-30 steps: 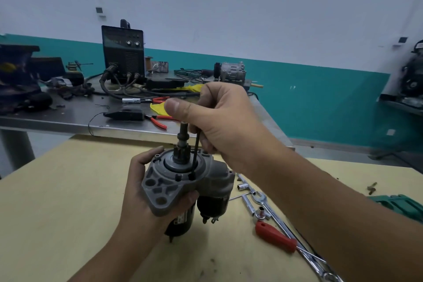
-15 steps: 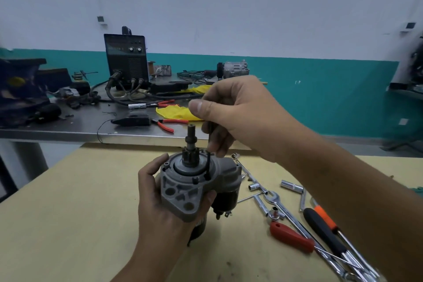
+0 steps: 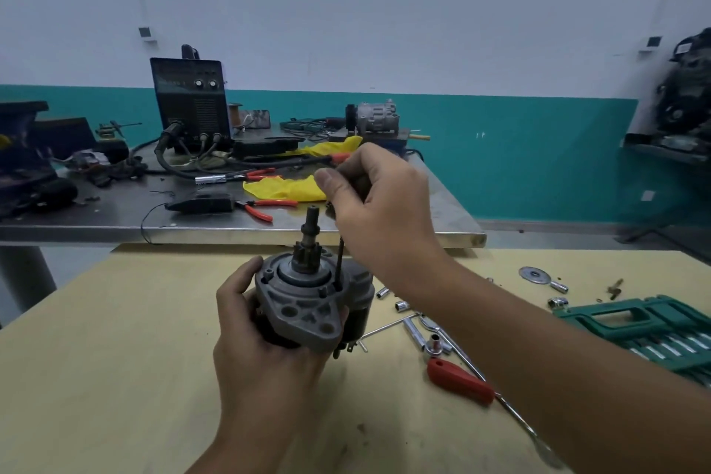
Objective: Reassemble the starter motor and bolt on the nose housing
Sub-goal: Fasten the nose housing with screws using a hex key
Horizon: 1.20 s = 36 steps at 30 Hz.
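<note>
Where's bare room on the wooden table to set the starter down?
Bare: the wooden table left of the left hand, out to its left and near edges. Crowded: right of the starter motor, around the sockets, red-handled tool and green tool case.

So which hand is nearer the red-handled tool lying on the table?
Left. The left hand, gripping the starter motor, sits just left of the red-handled tool; the right hand is raised above the motor, pinching the hex key.
</note>
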Available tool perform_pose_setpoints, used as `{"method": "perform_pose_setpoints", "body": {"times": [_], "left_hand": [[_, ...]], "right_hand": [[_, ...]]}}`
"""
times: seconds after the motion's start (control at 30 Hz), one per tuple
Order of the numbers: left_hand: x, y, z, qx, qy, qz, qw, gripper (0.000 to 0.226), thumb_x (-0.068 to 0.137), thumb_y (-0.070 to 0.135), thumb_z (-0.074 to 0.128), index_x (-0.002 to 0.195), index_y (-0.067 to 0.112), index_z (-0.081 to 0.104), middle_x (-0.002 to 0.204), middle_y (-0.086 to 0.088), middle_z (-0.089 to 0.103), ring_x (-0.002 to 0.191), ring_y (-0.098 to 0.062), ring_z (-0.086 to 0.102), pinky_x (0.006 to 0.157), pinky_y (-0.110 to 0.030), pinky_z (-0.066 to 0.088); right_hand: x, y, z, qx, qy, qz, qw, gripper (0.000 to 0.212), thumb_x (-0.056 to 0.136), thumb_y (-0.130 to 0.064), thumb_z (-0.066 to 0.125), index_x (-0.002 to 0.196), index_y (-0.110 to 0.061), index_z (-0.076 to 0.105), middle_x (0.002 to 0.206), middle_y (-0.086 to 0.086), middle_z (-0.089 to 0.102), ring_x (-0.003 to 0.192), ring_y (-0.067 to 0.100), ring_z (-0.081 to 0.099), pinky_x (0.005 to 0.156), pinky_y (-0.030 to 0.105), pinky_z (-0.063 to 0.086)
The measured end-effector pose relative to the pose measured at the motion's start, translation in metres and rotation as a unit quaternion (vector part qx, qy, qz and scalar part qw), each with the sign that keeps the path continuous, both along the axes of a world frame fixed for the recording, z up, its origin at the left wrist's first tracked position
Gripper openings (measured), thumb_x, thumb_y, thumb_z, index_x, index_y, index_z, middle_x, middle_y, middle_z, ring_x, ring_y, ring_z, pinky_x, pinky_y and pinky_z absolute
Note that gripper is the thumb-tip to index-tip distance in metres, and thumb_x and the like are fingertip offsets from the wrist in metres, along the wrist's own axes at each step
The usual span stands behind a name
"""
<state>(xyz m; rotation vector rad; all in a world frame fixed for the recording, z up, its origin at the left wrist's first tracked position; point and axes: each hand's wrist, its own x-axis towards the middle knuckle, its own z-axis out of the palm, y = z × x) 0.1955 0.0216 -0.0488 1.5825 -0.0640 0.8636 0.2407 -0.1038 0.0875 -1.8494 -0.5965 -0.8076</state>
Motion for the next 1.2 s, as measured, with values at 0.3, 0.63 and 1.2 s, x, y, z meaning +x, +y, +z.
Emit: {"method": "perform_pose_setpoints", "body": {"times": [0.3,0.63,1.2], "left_hand": [[-0.011,0.001,0.007,0.076,0.01,-0.06,0.995,0.089,0.046,0.05,0.093,0.124,0.055,0.051,0.116,0.028,0.069,0.093,0.003,0.072,0.062,-0.015,0.058],[-0.012,0.009,0.018,0.236,0.037,-0.131,0.962,0.063,0.066,0.048,0.089,0.122,0.048,0.059,0.114,0.024,0.07,0.102,0.001,0.069,0.078,-0.012,0.053],[-0.005,0.02,0.002,0.319,-0.104,-0.129,0.933,0.078,0.081,0.032,0.089,0.145,0.038,0.046,0.138,0.007,0.056,0.12,-0.02,0.063,0.089,-0.038,0.056]], "right_hand": [[0.006,-0.042,0.0,0.057,0.123,0.074,0.988,0.02,0.103,-0.02,0.06,0.084,-0.016,0.064,0.065,0.006,0.06,0.041,0.016,0.051,0.039,0.029,0.044],[-0.002,-0.057,-0.003,0.207,0.11,0.15,0.96,0.019,0.107,-0.015,0.052,0.091,-0.006,0.058,0.072,0.01,0.061,0.045,0.025,0.06,0.045,0.037,0.055],[-0.006,-0.042,-0.013,0.133,0.049,0.15,0.978,0.018,0.104,-0.012,0.056,0.089,-0.007,0.062,0.069,0.008,0.065,0.04,0.023,0.057,0.039,0.036,0.05]]}}
